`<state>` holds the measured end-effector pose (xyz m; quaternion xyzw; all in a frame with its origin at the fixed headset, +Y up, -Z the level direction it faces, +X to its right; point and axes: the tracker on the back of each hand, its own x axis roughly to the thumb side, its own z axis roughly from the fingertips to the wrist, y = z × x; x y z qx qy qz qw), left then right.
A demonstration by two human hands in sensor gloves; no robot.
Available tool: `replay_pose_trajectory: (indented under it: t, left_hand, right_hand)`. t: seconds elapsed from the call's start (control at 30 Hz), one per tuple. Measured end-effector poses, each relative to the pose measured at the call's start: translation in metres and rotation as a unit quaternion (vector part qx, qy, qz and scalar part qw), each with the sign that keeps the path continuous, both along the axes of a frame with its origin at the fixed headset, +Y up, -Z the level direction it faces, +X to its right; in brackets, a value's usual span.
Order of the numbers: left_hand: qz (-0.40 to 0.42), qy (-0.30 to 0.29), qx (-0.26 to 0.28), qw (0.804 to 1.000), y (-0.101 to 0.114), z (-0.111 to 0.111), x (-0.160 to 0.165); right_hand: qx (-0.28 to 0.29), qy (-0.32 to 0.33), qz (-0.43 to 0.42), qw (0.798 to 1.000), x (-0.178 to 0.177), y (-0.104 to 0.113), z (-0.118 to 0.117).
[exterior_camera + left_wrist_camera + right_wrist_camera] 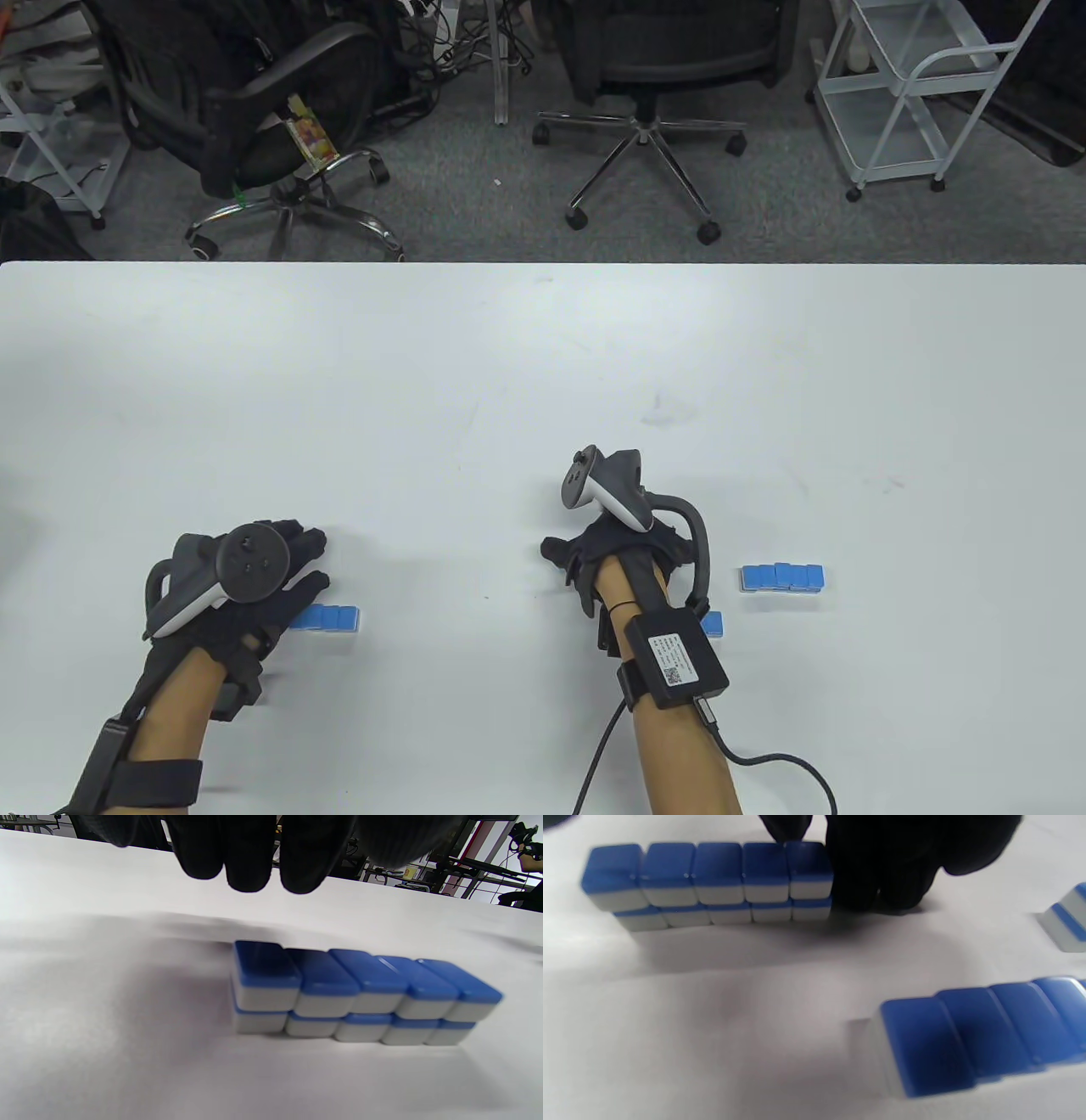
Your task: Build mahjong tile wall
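While the left hand (pixel 254 577) is held with straight fingers over the near-left two-layer tile stack (pixel 352 993), gripping nothing, the right hand (pixel 615 552) is seen right of that stack; its grip cannot be told. Another tile stack (pixel 782 578) lies farther right on the table (pixel 543 356).

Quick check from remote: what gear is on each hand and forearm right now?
Both hands wear black gloves. The left hand carries a dark grey and white tracker on its back, with black straps at the wrist and forearm. The right hand has a white and grey tracker with a dark ring, plus a black box bearing a white label strapped to the forearm, a black cable trailing from it.
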<state>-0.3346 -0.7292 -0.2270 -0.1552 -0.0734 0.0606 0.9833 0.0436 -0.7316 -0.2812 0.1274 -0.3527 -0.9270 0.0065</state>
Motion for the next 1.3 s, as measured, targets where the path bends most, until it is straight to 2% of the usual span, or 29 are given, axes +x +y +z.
replay_pose_trajectory:
  t: [0.2,0.77,1.0,1.13,1.3]
  left_hand:
    - [0.002,0.001,-0.001,1.0,0.0,0.0,0.0]
    - [0.0,0.002,-0.002,1.0,0.0,0.0,-0.001]
    - [-0.001,0.001,-0.004,1.0,0.0,0.0,0.0]
    - [-0.003,0.001,-0.003,1.0,0.0,0.0,0.0]
    - [-0.002,-0.001,-0.001,1.0,0.0,0.001,0.0]
  right_hand:
    - [-0.006,0.007,0.039,0.999,-0.008,-0.007,-0.003]
    - [0.016,0.022,0.078,0.997,-0.02,-0.011,-0.002]
    - [0.016,0.049,0.128,0.99,-0.047,-0.019,-0.001]
    - [0.044,0.085,0.159,0.983,-0.073,-0.022,0.002]
    - [0.091,0.105,0.155,0.978,-0.097,-0.022,-0.004]
